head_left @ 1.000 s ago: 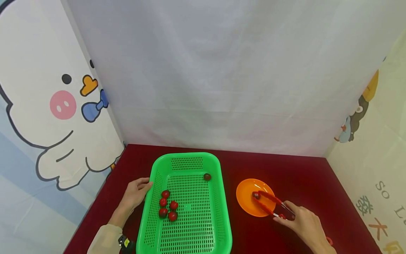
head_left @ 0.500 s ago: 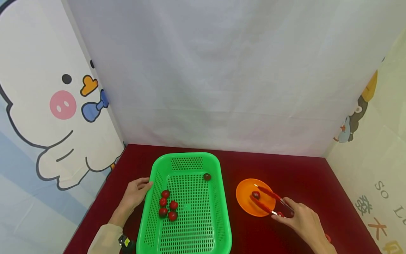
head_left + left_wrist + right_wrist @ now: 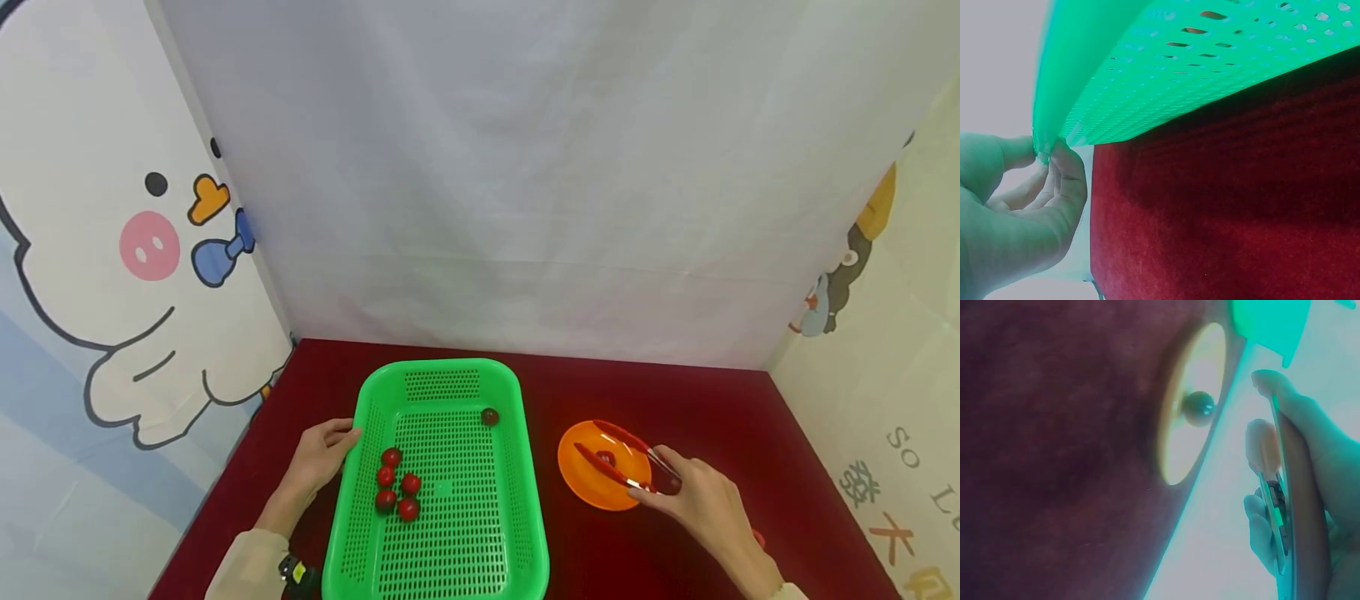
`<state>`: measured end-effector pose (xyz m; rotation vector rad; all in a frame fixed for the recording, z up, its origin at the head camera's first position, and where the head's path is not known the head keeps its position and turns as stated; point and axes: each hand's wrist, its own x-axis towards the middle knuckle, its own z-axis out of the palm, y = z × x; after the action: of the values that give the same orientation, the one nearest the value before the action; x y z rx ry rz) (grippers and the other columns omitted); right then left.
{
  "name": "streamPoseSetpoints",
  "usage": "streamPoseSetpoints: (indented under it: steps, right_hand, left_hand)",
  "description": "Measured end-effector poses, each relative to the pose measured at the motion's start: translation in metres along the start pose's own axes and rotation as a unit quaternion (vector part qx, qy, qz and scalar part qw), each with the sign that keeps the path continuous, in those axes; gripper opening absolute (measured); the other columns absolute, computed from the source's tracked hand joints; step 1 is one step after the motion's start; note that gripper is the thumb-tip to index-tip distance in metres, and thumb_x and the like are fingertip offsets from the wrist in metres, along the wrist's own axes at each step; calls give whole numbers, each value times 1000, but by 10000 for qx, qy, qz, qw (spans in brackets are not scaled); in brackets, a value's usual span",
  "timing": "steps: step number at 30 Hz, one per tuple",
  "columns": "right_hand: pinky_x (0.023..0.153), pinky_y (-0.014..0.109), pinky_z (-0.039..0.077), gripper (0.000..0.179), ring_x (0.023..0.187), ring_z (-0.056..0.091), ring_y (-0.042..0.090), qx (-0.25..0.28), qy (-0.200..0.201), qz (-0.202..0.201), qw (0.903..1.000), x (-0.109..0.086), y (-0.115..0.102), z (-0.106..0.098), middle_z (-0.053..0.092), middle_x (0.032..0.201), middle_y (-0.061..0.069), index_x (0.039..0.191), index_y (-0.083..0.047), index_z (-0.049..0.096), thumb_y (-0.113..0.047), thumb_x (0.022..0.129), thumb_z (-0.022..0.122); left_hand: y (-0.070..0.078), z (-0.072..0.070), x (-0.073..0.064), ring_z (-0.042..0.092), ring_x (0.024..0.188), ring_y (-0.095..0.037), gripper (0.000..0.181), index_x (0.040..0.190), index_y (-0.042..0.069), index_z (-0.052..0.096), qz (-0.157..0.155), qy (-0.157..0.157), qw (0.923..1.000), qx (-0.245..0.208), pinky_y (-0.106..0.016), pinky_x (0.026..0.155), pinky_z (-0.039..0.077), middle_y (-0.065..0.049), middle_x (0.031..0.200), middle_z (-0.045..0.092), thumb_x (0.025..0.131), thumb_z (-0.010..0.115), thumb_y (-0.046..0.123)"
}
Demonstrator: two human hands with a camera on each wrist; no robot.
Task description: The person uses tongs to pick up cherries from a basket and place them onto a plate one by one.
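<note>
My left hand (image 3: 321,457) pinches the left rim of a green plastic basket (image 3: 534,508), thumb and fingers on either side of it in the left wrist view. Inside lie several cherry tomatoes (image 3: 408,509) in a cluster at the left, and one darker cherry tomato (image 3: 490,417) at the back right. My right hand (image 3: 705,508) holds red-tipped tongs (image 3: 611,472) with their arms spread over an orange plate (image 3: 581,487). On that plate sits a single cherry tomato (image 3: 1199,409), partly behind the tongs in the head view and apart from them.
A dark red cloth (image 3: 697,408) covers the table. Behind it hangs a pale curtain (image 3: 525,208), with printed cartoon sheets (image 3: 82,250) along the sides. The plate lies to the right of the basket with a strip of cloth between them.
The tongs were closed about the tomato on the plate; they spread apart and released it. My right hand then rose and shifted slightly left. The left hand stayed at the basket rim.
</note>
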<state>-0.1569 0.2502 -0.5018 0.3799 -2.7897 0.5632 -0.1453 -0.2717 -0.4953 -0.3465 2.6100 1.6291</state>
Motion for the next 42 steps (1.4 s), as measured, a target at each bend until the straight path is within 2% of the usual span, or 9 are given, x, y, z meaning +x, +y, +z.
streamPoseSetpoints:
  steps: [4,11,20,27,36,42]
  right_hand:
    - [49,23,33,63,59,36,10,-2,239,-242,9994,6,-6,-1,42,65,-8,116,-9,74,-49,71,94]
    - [49,23,32,60,58,35,9,-15,614,-626,9961,17,-11,-4,42,64,-9,111,-10,74,-44,68,96]
    - [49,22,35,64,60,37,10,122,454,-738,9962,31,-24,-6,47,67,-8,118,-6,74,-43,70,96]
    - [49,23,36,62,60,37,9,205,618,-979,9931,38,-32,-6,52,68,-8,116,-7,74,-40,68,97]
    - [52,24,43,63,62,43,9,175,557,-1149,9917,52,-45,-3,58,72,-4,117,-8,73,-40,68,97]
    - [47,22,35,65,58,35,8,152,570,-1417,9882,63,-57,2,55,69,-3,116,-6,73,-43,68,96]
  left_hand:
    - [0,-1,-1,67,106,-33,48,146,-10,47,-14,3,10000,-28,-36,77,59,-33,131,60,109,55,20]
    - [2,1,-1,68,101,-31,47,144,-12,48,29,-25,10000,-82,-35,75,59,-33,129,61,108,56,19]
    - [2,2,1,68,101,-31,46,142,-12,50,12,14,10000,-96,-35,75,60,-32,127,63,108,56,18]
    - [4,4,2,66,106,-35,46,142,-13,50,215,-27,9996,177,-37,77,59,-29,122,65,107,57,17]
    - [5,3,1,66,107,-37,47,143,-12,50,125,-3,9999,100,-39,79,59,-30,123,65,107,58,18]
    - [5,1,0,63,114,-42,49,144,-12,48,68,21,9999,89,-42,82,59,-31,126,63,107,58,19]
